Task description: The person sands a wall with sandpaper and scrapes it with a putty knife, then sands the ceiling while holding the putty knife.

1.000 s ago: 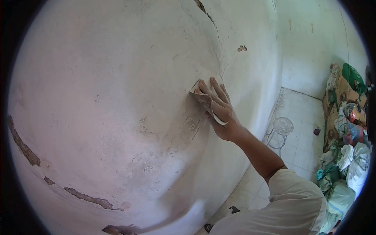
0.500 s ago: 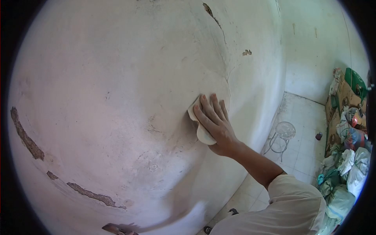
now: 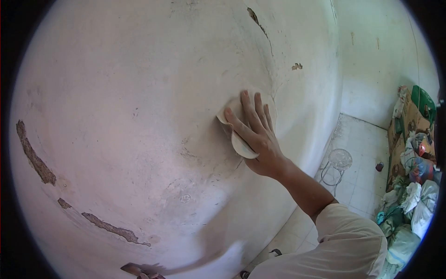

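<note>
My right hand (image 3: 263, 141) presses flat against the white wall (image 3: 153, 79), fingers spread. Under its palm and fingers is a pale sheet of sandpaper (image 3: 242, 148), whose left and lower edges curl off the surface. Its gritty face is turned from view. Scuffs and a grey smudge mark the plaster just left of this hand. At the bottom edge, part of my left hand (image 3: 151, 275) shows, mostly cut off, beside the wall's lower part. It grips a flat, dark, blade-like tool (image 3: 132, 268), whose handle is out of sight.
Chipped strips of bare plaster (image 3: 35, 156) run along the wall's left side, and a crack (image 3: 253, 16) lies above my right hand. On the tiled floor stands a round stool (image 3: 340, 159). Filled plastic bags (image 3: 404, 242) and cardboard boxes (image 3: 418, 116) are piled at the right.
My right hand and the sandpaper have slid a little up and left along the wall. The view has shifted slightly. My left hand stays at the bottom edge.
</note>
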The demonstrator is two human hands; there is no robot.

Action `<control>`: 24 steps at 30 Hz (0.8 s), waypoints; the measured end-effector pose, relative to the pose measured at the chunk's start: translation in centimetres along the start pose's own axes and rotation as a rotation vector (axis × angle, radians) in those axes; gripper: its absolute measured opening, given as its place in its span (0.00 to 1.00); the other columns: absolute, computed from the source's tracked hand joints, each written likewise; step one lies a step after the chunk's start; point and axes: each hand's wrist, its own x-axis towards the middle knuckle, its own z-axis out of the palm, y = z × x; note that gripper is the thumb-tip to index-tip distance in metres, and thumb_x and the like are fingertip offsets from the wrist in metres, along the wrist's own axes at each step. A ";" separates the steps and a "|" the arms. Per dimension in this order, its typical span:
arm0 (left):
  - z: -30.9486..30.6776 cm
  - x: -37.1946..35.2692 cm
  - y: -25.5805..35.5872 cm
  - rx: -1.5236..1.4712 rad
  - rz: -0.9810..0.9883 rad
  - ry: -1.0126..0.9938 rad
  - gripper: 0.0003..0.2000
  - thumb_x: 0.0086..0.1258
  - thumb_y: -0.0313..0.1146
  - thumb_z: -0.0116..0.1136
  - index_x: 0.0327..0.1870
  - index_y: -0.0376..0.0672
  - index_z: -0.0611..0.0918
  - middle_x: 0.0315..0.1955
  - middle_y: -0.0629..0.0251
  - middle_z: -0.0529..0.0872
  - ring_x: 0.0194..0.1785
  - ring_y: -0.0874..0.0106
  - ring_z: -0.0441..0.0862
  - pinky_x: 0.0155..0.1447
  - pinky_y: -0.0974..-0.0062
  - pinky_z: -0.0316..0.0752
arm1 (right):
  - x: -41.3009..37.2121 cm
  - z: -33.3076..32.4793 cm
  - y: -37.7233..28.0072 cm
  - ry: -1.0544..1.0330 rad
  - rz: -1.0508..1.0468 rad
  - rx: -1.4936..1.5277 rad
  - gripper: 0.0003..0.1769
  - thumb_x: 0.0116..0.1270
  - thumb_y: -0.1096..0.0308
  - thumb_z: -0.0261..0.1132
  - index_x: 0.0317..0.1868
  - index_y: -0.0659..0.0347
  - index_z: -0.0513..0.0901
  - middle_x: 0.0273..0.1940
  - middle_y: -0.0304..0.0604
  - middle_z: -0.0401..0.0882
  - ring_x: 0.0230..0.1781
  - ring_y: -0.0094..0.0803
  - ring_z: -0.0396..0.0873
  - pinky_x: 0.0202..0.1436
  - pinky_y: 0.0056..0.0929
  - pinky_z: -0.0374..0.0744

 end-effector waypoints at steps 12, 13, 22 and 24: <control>0.3 -0.2 0.6 -0.007 -0.061 0.000 0.26 0.73 0.52 0.56 0.22 0.36 0.82 0.19 0.62 0.80 0.18 0.72 0.74 0.24 0.77 0.71 | -0.2 0.0 0.1 -0.016 -0.020 0.030 0.55 0.49 0.78 0.74 0.77 0.37 0.59 0.80 0.55 0.37 0.79 0.64 0.37 0.75 0.70 0.46; 0.4 -0.1 0.4 -0.007 -0.049 0.005 0.27 0.73 0.52 0.56 0.21 0.36 0.82 0.19 0.62 0.80 0.18 0.72 0.74 0.24 0.77 0.71 | 0.4 -0.2 -0.2 0.001 -0.029 0.038 0.55 0.50 0.77 0.74 0.77 0.37 0.59 0.80 0.56 0.38 0.79 0.63 0.37 0.75 0.70 0.46; -0.2 0.0 0.1 0.002 -0.055 -0.006 0.27 0.73 0.53 0.56 0.22 0.36 0.81 0.22 0.60 0.81 0.19 0.72 0.74 0.23 0.78 0.69 | -1.9 2.1 0.1 0.030 0.025 0.018 0.51 0.53 0.71 0.75 0.77 0.39 0.60 0.80 0.58 0.38 0.79 0.65 0.37 0.73 0.72 0.44; 0.0 0.1 0.1 0.015 -0.073 0.018 0.27 0.73 0.53 0.57 0.22 0.36 0.81 0.22 0.60 0.81 0.19 0.72 0.74 0.22 0.79 0.69 | -0.1 0.8 -0.5 0.016 0.021 0.057 0.50 0.54 0.70 0.75 0.76 0.40 0.61 0.80 0.58 0.39 0.79 0.66 0.37 0.73 0.74 0.43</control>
